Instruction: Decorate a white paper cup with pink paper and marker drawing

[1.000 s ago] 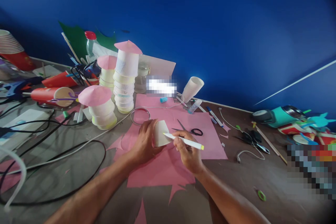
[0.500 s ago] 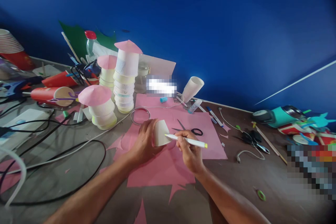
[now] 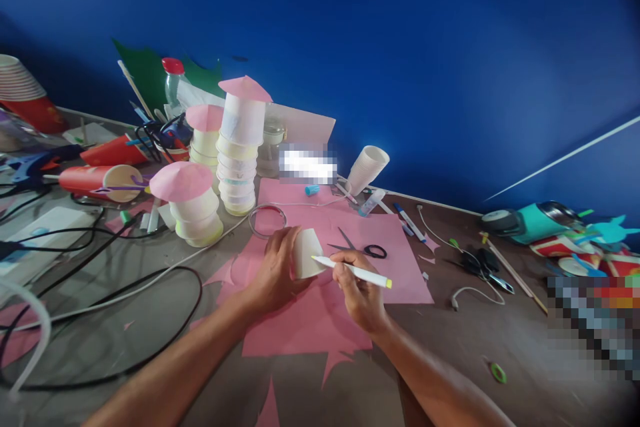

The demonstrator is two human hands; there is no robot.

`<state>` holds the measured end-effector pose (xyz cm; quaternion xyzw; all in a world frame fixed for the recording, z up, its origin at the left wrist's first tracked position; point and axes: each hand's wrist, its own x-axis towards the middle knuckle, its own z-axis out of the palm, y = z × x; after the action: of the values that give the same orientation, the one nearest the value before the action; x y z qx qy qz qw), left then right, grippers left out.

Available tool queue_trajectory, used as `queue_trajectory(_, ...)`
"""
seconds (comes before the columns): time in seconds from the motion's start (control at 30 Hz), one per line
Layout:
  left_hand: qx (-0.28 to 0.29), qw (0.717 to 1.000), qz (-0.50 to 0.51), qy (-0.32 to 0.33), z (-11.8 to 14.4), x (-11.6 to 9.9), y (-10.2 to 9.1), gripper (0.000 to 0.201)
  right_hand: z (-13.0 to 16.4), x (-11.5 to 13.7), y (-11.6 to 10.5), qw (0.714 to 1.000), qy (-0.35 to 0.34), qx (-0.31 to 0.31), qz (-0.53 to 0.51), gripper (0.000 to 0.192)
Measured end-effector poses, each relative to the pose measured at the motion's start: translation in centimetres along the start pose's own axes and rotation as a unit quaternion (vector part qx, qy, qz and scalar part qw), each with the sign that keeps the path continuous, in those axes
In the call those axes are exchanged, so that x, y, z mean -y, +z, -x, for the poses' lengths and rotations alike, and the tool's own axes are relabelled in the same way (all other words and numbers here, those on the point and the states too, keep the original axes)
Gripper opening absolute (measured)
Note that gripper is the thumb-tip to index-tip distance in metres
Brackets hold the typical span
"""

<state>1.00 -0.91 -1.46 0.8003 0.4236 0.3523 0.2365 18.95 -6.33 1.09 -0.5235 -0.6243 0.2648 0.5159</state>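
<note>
White paper cup (image 3: 306,257), centre, held tilted above the pink sheet (image 3: 310,337), its wall facing the viewer; its interior is not visible. The left hand (image 3: 280,267) grips the cup from the side, fingers curved around it. The right hand (image 3: 359,287) is closed in a writing grip on a white marker (image 3: 369,274), the yellow tip of which meets the cup's wall.

Just beyond the right hand, scissors (image 3: 375,251) lie with blades parted on the pink paper. Farther back lie a blue cap (image 3: 312,191) and a clear tube (image 3: 371,203). Behind these, a stack of white cups (image 3: 366,170), nested one within another, leans to the right.

Left of centre stand a tall tower (image 3: 240,170), a middle tower (image 3: 203,145) and a short tower (image 3: 197,217), each of pale cup-like sections under a pink cone. A clear jar (image 3: 270,150) stands behind the tallest; its contents cannot be made out. Farther left, a red cup (image 3: 83,181) lies on its side, a purple strip (image 3: 120,188) at its mouth; at the edge, a stack of red cups (image 3: 37,113) leans, white rims nested.
</note>
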Motion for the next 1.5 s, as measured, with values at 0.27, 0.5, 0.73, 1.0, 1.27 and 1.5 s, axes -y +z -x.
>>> queue_trajectory(0.27,-0.002,1.0,-0.001,-0.005,0.0,-0.1,0.0,0.088,-0.1,0.2,0.0,1.0,-0.013,0.006,0.016,0.021)
queue_trajectory(0.5,0.004,1.0,0.002,-0.009,0.0,-0.1,-0.1,0.089,-0.2,0.1,-0.2,1.0,-0.004,0.001,0.022,0.022)
queue_trajectory(0.73,-0.001,1.0,0.005,-0.002,0.0,0.1,0.0,0.087,-0.1,-0.1,-0.1,1.0,0.024,-0.006,-0.01,0.023)
queue_trajectory(1.0,-0.007,1.0,0.011,-0.008,0.2,0.2,0.3,0.089,-0.2,0.5,0.0,0.999,-0.032,0.011,0.032,0.018)
queue_trajectory(1.27,-0.006,1.0,-0.001,-0.001,0.2,0.4,0.4,0.09,-0.4,1.1,-0.1,0.997,-0.065,0.023,0.037,0.016)
queue_trajectory(1.5,-0.006,1.0,0.006,0.002,0.2,0.4,0.3,0.09,-0.4,0.2,-0.3,1.0,-0.001,0.016,-0.009,0.021)
